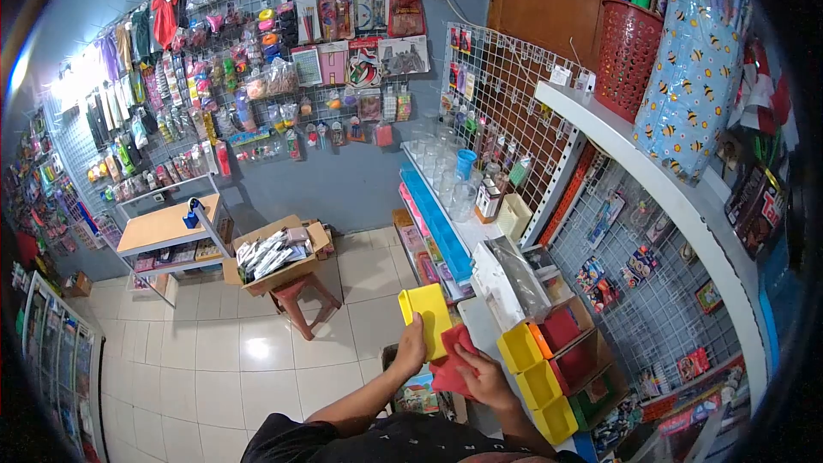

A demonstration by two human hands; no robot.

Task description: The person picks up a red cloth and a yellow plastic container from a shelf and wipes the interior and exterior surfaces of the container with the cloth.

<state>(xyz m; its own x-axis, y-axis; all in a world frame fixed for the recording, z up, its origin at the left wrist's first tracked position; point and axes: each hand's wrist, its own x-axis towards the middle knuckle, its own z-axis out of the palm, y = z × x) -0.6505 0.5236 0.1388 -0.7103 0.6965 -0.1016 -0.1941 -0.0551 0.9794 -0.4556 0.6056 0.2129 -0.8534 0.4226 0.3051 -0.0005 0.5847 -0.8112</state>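
Observation:
My left hand (412,345) is closed on the side of a yellow plastic box (429,310), which is tilted in front of me. Wrapped around a red cloth (452,370), my right hand (485,375) presses it against the box's right side near its lower end. The inside of the box is hidden from this angle. Close by on the right stand several similar yellow bins (538,385) in a row, beside dark red compartments (563,326).
On a red stool (300,302) rests an open cardboard box (273,279) full of packets. A white shelf (447,206) carries clear jars and a blue cup (465,163). An overhead white shelf (677,173) curves along the right. Wall racks hold hanging goods.

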